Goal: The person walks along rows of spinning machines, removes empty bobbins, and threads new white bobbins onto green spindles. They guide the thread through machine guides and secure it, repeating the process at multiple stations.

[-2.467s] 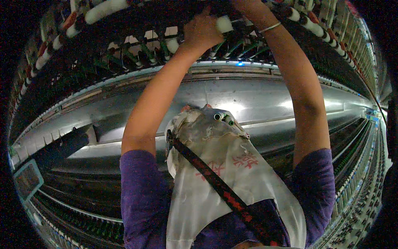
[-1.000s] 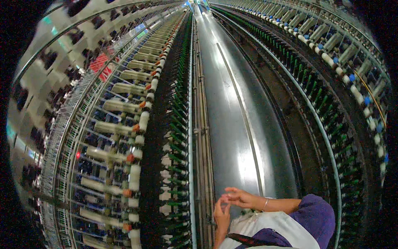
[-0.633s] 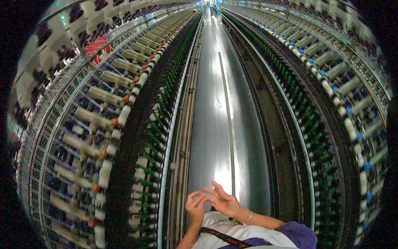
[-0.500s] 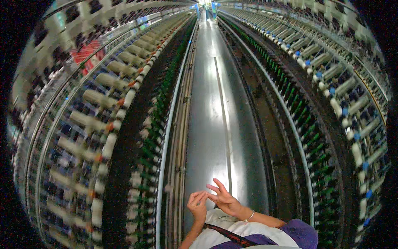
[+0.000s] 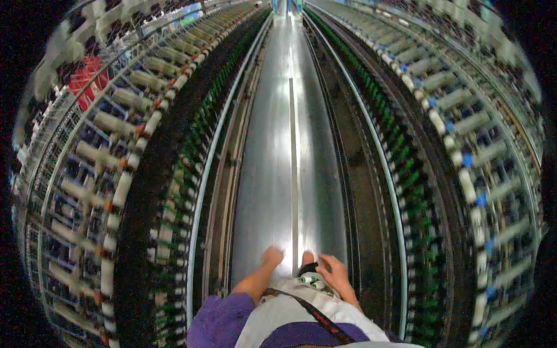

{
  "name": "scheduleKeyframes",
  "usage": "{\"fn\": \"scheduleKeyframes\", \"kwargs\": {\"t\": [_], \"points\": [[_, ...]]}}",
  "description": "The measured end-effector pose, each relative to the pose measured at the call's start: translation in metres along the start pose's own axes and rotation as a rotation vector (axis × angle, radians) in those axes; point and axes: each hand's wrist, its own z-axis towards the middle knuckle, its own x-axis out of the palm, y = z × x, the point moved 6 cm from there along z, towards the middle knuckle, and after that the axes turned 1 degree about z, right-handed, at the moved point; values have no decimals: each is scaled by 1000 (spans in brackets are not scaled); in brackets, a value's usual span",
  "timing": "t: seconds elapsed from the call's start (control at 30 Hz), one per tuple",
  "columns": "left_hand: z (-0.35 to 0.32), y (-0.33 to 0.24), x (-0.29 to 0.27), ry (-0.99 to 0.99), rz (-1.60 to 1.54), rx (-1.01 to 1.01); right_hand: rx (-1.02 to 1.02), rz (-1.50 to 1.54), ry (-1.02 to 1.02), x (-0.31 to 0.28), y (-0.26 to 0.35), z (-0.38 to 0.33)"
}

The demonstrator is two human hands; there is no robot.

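Polished grey floor (image 5: 278,151) runs glossy and straight between two long spinning frames, whose pale cylindrical bobbins (image 5: 110,124) blur toward the rim. Left hand (image 5: 271,256) is curled loosely, holding nothing visible. Just right of it, the right hand (image 5: 333,271) grips the mouth of a white cloth pouch (image 5: 290,307), small green-tipped tubes (image 5: 310,282) beside its fingers. A dark strap (image 5: 316,316) crosses the pouch; its lower part is cut off.
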Motion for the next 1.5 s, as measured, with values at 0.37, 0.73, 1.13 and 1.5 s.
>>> {"fn": "scheduleKeyframes", "kwargs": {"t": [0.37, 0.73, 1.13, 1.5], "points": [[81, 228, -46, 84, -703, -932, -321, -773, 554, -69, 17, 481], [542, 246, -282, -97, -619, -631, -371, -457, 383, -136, 101, 875], [1135, 100, -657, -482, -1037, -228, -352, -455, 233, -238, 142, 1361], [1415, 265, -899, -966, -1268, -364, -573, -589, 532, -151, 266, 1701]]}}
